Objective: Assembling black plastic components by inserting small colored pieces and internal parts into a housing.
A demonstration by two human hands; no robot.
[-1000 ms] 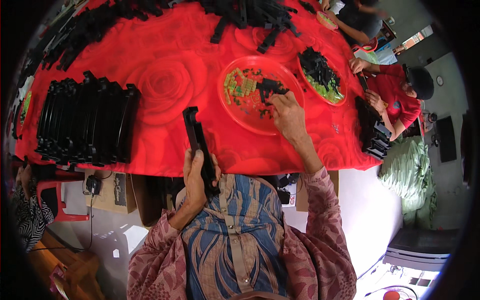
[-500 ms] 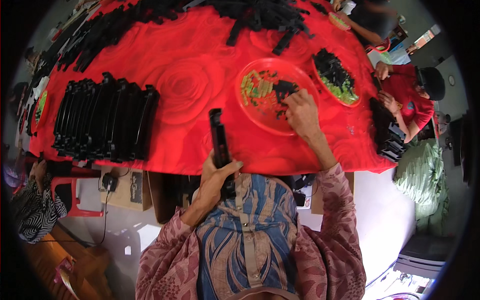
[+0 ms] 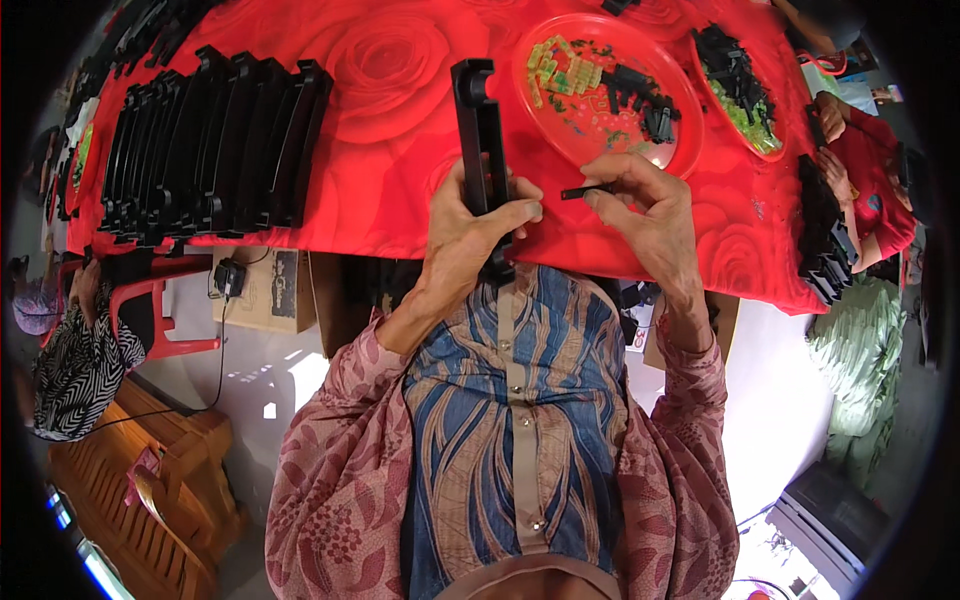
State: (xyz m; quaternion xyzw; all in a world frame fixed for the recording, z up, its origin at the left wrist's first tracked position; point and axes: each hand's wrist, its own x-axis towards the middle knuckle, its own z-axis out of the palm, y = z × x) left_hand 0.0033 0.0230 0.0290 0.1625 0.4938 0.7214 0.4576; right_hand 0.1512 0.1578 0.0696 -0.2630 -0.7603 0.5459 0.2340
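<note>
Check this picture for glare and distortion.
Head view: the floor at right is washed out white, and the tray has a small glare spot by its near edge; head view: the table bends in outline, and the picture's rim goes black.

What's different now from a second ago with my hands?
Your right hand has drawn back from the red tray, toward you and closer to your left hand, and now pinches a small black piece. Your left hand still holds the long black bar; the row of black bars stays on the table.
</note>
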